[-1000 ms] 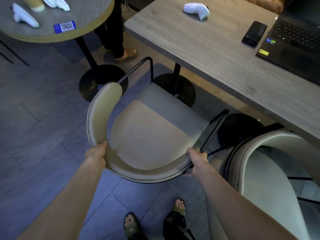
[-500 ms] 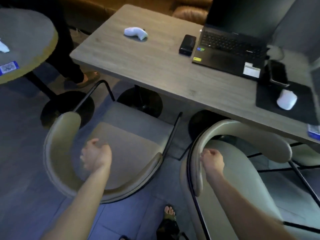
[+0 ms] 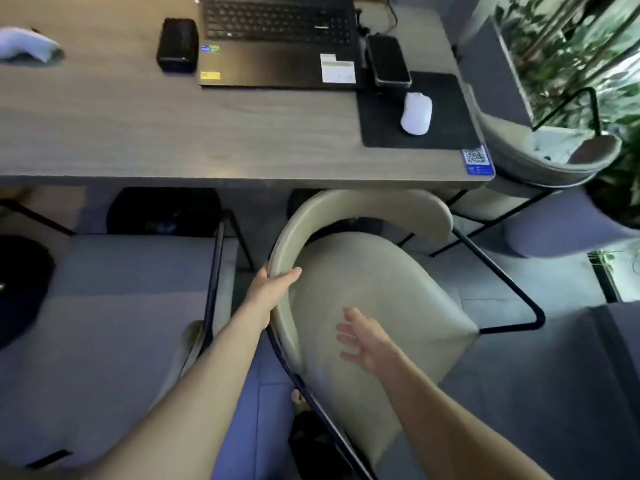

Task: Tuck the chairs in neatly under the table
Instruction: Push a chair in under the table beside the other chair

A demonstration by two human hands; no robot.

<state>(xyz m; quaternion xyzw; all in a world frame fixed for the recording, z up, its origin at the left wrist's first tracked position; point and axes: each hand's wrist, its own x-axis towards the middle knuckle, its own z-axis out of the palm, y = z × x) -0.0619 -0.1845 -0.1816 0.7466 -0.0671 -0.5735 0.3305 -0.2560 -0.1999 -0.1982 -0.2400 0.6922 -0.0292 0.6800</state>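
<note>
A person's left hand [image 3: 273, 285] grips the curved backrest of the chair [image 3: 363, 292], turned sideways before the worktop [image 3: 173, 133]; the right hand [image 3: 363, 341] hovers open, nearer the seat.

Left hand [image 3: 273, 285] gripped the left edge of the curved backrest on the beige upholstered chair with black metal frame [image 3: 374, 292], thumb over the rim. Right hand [image 3: 363, 341] hovered open above that chair's seat, fingers spread, not clearly touching. The backrest's far end sat at the near edge of the grey wood-grain table [image 3: 173, 133]. On the table: black laptop [image 3: 277, 39], white mouse [image 3: 416, 113] on a black mat [image 3: 446, 119], black phone [image 3: 388, 60], small black box [image 3: 177, 45]. A second beige chair [image 3: 114, 306] stood just left, seat partly under the table.
</note>
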